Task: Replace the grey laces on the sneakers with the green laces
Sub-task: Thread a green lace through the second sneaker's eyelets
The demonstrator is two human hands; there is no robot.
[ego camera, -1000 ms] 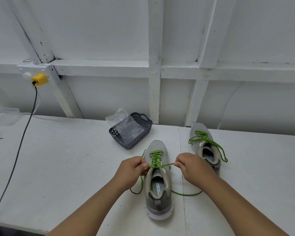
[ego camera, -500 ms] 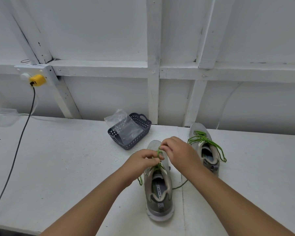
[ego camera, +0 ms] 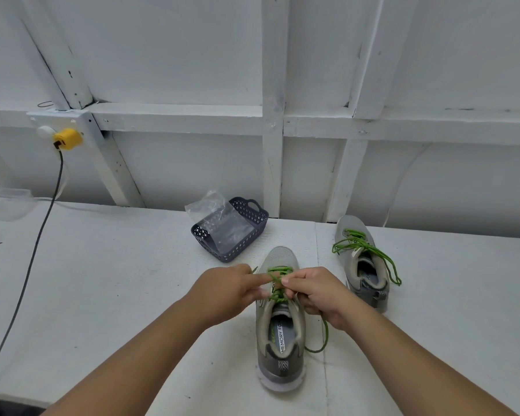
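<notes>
A grey sneaker (ego camera: pixel 280 349) stands on the white table with its toe pointing away from me. A green lace (ego camera: pixel 278 273) is threaded through its eyelets. My left hand (ego camera: pixel 227 291) and my right hand (ego camera: pixel 314 291) meet over the tongue, and each pinches a strand of this lace. One loose end trails down the shoe's right side (ego camera: pixel 323 340). A second grey sneaker (ego camera: pixel 364 265) sits further back on the right, with a green lace (ego camera: pixel 370 250) hanging loosely out of it.
A dark perforated basket (ego camera: pixel 252 220) holding a clear plastic bag (ego camera: pixel 219 223) stands behind the near shoe. A black cable (ego camera: pixel 33 256) runs from a yellow plug (ego camera: pixel 68 139) on the wall across the table's left side. The table's front edge (ego camera: pixel 12 397) is near me.
A second ago my hands pulled the lace ends apart sideways. They then came together over the eyelets and now work the lace close to the tongue, the right hand slightly lower.
</notes>
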